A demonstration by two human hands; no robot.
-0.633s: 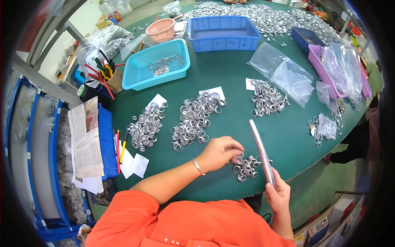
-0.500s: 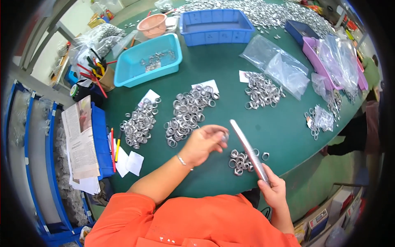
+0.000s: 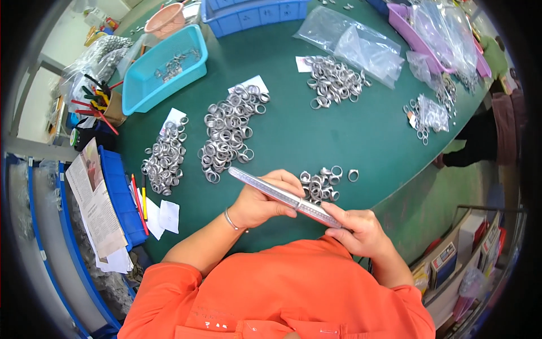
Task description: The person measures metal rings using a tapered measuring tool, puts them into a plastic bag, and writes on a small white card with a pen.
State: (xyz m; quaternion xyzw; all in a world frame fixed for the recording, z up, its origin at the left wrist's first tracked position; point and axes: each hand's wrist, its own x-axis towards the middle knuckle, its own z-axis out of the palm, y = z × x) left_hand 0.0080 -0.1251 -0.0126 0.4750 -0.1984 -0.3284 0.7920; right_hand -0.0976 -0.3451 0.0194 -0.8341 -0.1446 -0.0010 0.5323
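Observation:
My right hand (image 3: 360, 230) grips the thick end of a ring mandrel (image 3: 257, 182), a long tapered metal stick with marks along it. It lies slantwise before my chest, thin end up to the left. Around its shaft sits a metal ring (image 3: 299, 204), with the thumb and fingers of my left hand (image 3: 261, 202) closed at it; those fingers partly hide it. Just beyond my hands is a small pile of rings (image 3: 319, 186), a single ring (image 3: 353, 175) lying apart on its right.
Larger ring piles stand at the left (image 3: 166, 155), middle (image 3: 226, 135) and far right (image 3: 337, 82), each with white paper. Behind are a turquoise tray (image 3: 132, 96), a blue bin (image 3: 254, 18), clear plastic bags (image 3: 350, 42) and a purple basket (image 3: 409, 34). Newspaper (image 3: 101, 195) covers a blue tray on the left.
My left hand has brought its ring onto the mandrel. The mandrel has swung from steep to a flatter slant, and both hands have come together. The view has shifted, too.

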